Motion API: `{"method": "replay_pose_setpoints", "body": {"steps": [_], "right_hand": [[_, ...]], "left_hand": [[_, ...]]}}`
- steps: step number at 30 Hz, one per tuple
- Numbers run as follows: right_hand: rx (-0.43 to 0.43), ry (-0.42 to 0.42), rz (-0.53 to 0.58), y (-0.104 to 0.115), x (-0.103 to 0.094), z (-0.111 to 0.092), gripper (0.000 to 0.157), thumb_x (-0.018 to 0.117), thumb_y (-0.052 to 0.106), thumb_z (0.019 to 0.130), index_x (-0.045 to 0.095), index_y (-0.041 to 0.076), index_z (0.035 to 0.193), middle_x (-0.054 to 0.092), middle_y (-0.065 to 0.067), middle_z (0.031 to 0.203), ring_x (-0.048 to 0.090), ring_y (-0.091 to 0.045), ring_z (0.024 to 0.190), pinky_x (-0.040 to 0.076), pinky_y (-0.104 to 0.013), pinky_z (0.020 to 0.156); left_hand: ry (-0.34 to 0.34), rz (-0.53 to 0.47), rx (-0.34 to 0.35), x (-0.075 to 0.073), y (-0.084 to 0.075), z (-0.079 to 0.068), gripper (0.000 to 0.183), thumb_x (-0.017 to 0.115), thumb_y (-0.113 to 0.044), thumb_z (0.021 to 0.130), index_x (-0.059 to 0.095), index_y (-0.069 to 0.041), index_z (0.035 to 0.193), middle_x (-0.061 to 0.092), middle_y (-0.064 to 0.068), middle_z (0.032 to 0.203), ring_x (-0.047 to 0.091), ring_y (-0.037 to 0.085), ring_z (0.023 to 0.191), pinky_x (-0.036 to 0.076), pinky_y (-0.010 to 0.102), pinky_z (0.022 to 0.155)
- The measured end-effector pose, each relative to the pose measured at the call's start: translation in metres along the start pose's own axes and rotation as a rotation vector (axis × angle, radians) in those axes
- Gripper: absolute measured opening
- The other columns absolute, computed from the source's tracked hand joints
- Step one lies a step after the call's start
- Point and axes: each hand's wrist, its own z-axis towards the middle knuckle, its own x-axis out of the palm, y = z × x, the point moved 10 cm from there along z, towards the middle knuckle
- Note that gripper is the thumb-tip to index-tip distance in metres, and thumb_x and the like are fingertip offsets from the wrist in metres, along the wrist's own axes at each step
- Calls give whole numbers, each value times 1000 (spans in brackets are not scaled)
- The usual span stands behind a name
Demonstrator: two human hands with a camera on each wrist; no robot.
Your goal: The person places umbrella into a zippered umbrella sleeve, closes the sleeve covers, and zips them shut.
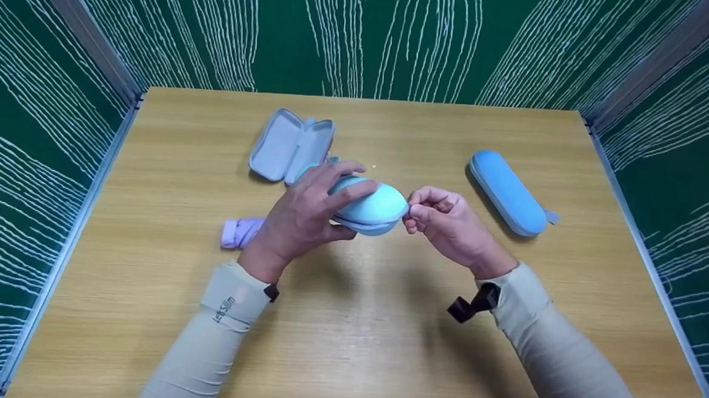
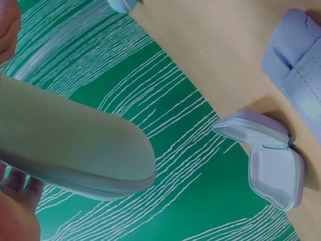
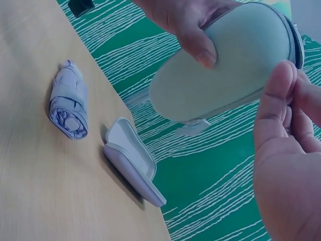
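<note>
We see a turquoise case (image 1: 373,203) held above the wooden table (image 1: 353,344), smooth and rounded, tapering at its right end, with a dark seam along its near side. The left hand (image 1: 308,212) grips it, fingers spread over the top and thumb below. The right hand (image 1: 447,225) pinches at the tapered tip; we think it has a small pull there, though the fingertips mostly cover it. Just beyond the left hand, we find a gray case (image 1: 275,146) lying with its halves apart; a purple rolled bundle (image 1: 240,232) sits beside the left wrist. A blue case (image 1: 506,192) lies beyond the right hand. Wood stretches toward us between the forearms, and all table edges are well apart from both hands.
</note>
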Motion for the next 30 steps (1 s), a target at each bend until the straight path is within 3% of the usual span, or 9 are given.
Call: {"method": "replay_pose_setpoints", "body": {"steps": [7, 14, 17, 21, 23, 26, 30], "right_hand": [[38, 150, -31, 3, 4, -3, 12, 58, 0, 104, 69, 6, 103, 67, -4, 94, 64, -13, 82, 53, -23, 77], [96, 175, -105, 5, 5, -7, 18, 54, -6, 103, 68, 4, 102, 65, -6, 92, 62, -16, 82, 54, -25, 75], [118, 126, -216, 5, 4, -9, 18, 54, -8, 102, 68, 3, 101, 65, -8, 91, 63, -18, 81, 55, -27, 75], [146, -18, -410, 6, -3, -9, 6, 64, 1, 101, 68, -3, 100, 67, -12, 89, 65, -20, 79, 58, -30, 75], [158, -83, -447, 5, -6, -9, 10, 68, 5, 99, 68, -5, 100, 68, -12, 89, 66, -19, 79, 59, -31, 77], [155, -114, -363, 2, -9, -9, 8, 67, 3, 100, 68, -4, 100, 67, -11, 89, 65, -18, 79, 58, -30, 78], [117, -65, -163, 1, -10, -7, 10, 59, -3, 102, 67, 3, 98, 64, -6, 91, 62, -15, 80, 53, -26, 77]], "left_hand": [[75, 2, -38, 9, 1, 4, 75, 93, -33, 77, 53, -32, 141, 56, 7, 126, 56, 27, 120, 44, 42, 110], [190, 34, -146, 20, 6, 8, 73, 94, -37, 75, 58, -32, 138, 56, 3, 125, 57, 27, 116, 48, 43, 104], [246, 63, -210, 25, 12, 8, 72, 94, -39, 75, 59, -32, 138, 57, 2, 124, 56, 27, 117, 47, 47, 103], [308, 126, -284, 30, 18, 8, 70, 93, -39, 77, 59, -30, 137, 58, 4, 122, 57, 28, 111, 49, 50, 98], [329, 163, -314, 31, 22, 8, 70, 92, -41, 77, 58, -30, 138, 58, 5, 122, 57, 29, 110, 50, 51, 96], [330, 183, -330, 29, 23, 8, 74, 91, -42, 78, 53, -28, 141, 57, 7, 125, 57, 30, 114, 49, 53, 99], [267, 161, -281, 22, 20, 9, 80, 91, -36, 79, 46, -24, 144, 57, 9, 129, 56, 32, 121, 46, 53, 104]]}}
